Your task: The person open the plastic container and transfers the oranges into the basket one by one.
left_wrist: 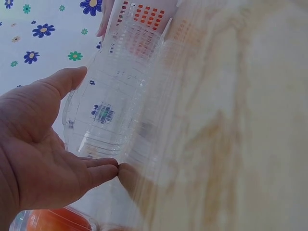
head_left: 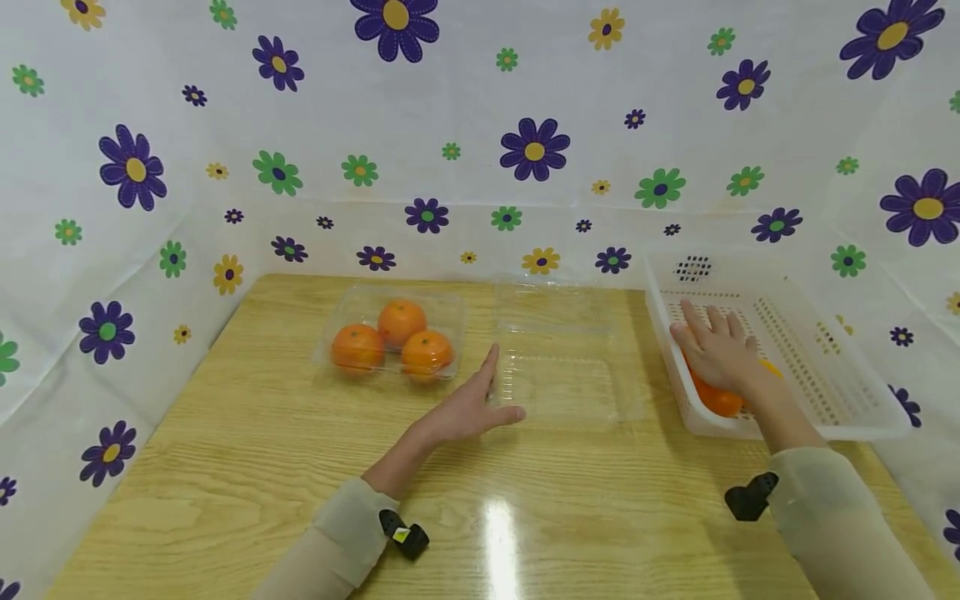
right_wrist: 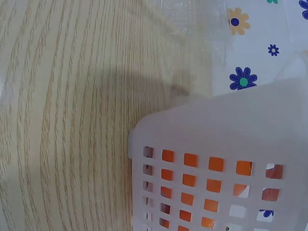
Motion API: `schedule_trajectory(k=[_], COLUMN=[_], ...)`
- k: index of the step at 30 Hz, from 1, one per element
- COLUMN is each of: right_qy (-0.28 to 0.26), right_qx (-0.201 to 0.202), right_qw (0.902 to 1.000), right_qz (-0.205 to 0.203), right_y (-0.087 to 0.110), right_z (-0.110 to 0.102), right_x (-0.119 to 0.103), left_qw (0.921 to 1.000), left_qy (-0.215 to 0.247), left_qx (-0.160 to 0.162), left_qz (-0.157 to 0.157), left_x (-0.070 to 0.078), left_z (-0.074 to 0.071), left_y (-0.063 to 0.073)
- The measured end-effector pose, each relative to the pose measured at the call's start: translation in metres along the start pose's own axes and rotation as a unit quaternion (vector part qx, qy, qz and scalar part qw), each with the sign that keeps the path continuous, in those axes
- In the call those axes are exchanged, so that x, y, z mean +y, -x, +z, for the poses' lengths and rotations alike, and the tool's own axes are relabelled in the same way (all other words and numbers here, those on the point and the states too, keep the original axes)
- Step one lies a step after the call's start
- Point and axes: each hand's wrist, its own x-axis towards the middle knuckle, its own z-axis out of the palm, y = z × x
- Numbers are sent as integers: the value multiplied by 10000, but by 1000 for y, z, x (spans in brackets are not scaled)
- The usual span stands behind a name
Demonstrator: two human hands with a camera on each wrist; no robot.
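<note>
My left hand (head_left: 471,410) is beside the left edge of an opened clear plastic clamshell box (head_left: 562,387), fingers straight and thumb spread. The left wrist view shows the hand (left_wrist: 43,139) at the box (left_wrist: 110,91), nothing in its grasp. My right hand (head_left: 720,350) reaches into a white plastic basket (head_left: 847,432), over oranges (head_left: 716,400) at its near left side. Its fingers look extended; the palm and underside are hidden. Through the basket's holes (right_wrist: 216,163) orange fruit shows in the right wrist view; the hand is mostly hidden there.
Left of the opened box is another clear box (head_left: 390,300) with three oranges (head_left: 402,323) inside. The wooden table (head_left: 585,517) ends at a white flowered cloth (head_left: 465,108) behind and at both sides. The basket stands at the table's right, with raised walls.
</note>
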Motion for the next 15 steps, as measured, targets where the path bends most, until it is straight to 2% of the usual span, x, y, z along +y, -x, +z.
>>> schedule_trajectory(k=[4,10,15], right_qy=[-4,2,25], right_qx=[74,139,136], right_qw=[9999,9996,9994], right_qz=[-105,-250,-318], right_y=[1,4,7], right_z=[1,-2,-4], right_x=[-3,-9,-15], left_qw=[9999,9982,9968], left_qy=[-120,-536,-730], left_qx=[53,244,317], left_qz=[13,76,11], left_x=[1,7,11], left_z=[1,4,6], left_y=[0,3,5])
